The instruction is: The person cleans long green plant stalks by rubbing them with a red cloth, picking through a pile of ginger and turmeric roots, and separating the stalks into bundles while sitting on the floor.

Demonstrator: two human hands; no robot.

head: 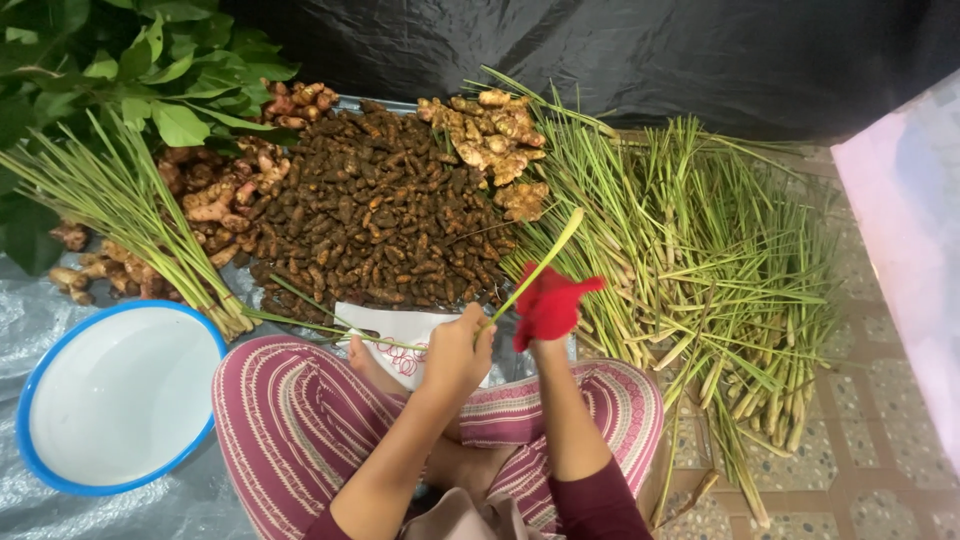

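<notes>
We hold a single lemongrass stalk (535,268) above our lap: long, slim, pale green, tilting up to the right. Our bare left hand (458,350) pinches its lower end; our red-gloved right hand (548,305) closes around its middle.

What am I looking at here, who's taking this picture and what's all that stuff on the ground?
No machine here: a camera worn on a person's head looks down at their own lap and two hands. The left hand pinches a thin green lemongrass stalk; the right hand wears a red glove and touches the same stalk. Ahead lie a brown pile of turmeric roots, paler ginger pieces, and a big heap of lemongrass. A tied lemongrass bundle and a white bowl with a blue rim sit to the left.
</notes>
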